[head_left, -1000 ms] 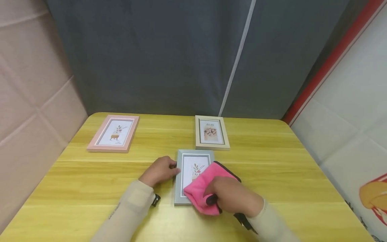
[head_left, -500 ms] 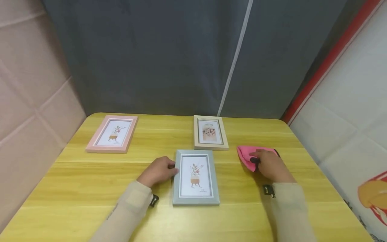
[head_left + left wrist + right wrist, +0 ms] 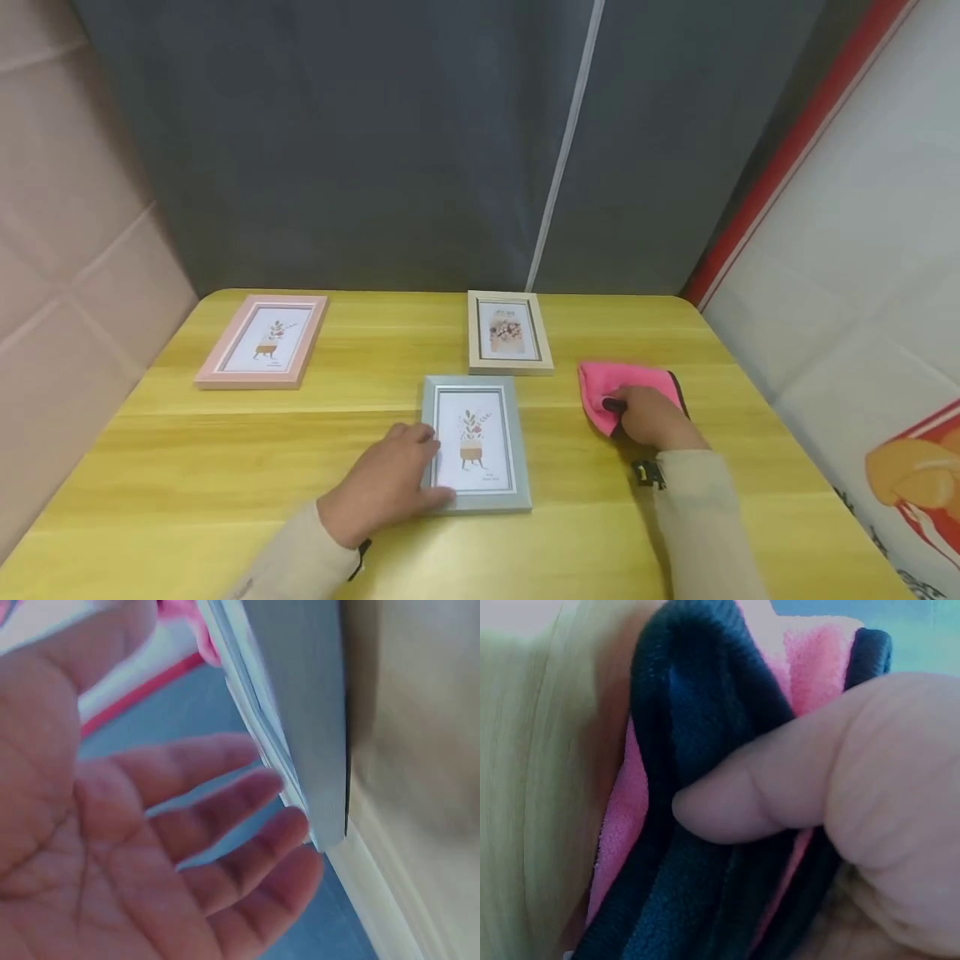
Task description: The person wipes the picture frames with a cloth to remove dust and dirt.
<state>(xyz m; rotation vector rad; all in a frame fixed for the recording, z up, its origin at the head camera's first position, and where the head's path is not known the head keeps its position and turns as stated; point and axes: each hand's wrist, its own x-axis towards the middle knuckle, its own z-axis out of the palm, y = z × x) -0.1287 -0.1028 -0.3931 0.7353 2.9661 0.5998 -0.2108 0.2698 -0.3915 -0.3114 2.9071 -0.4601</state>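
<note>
A grey-blue picture frame [image 3: 476,442] with a plant drawing lies face up in front of me. My left hand [image 3: 386,479] is spread over its left edge, thumb near the lower corner. In the left wrist view the palm [image 3: 112,847] shows, with loosely bent fingers close to the frame's side [image 3: 307,705]; whether they touch it I cannot tell. To the right, my right hand [image 3: 656,418] grips a folded pink cloth [image 3: 611,379] with dark edging, low over the table. The right wrist view shows the thumb [image 3: 742,795] pushed into the fold of the cloth [image 3: 821,656].
Farther back lie a pink picture frame [image 3: 262,343] at the left and a cream picture frame [image 3: 510,333] right of the middle. A dark curtain [image 3: 337,150] closes off the table's [image 3: 180,500] far edge, and walls stand at both sides.
The right hand has carried the cloth off the grey-blue frame to the right, uncovering the picture. The left hand has let go of the frame's left side and spread over its edge.
</note>
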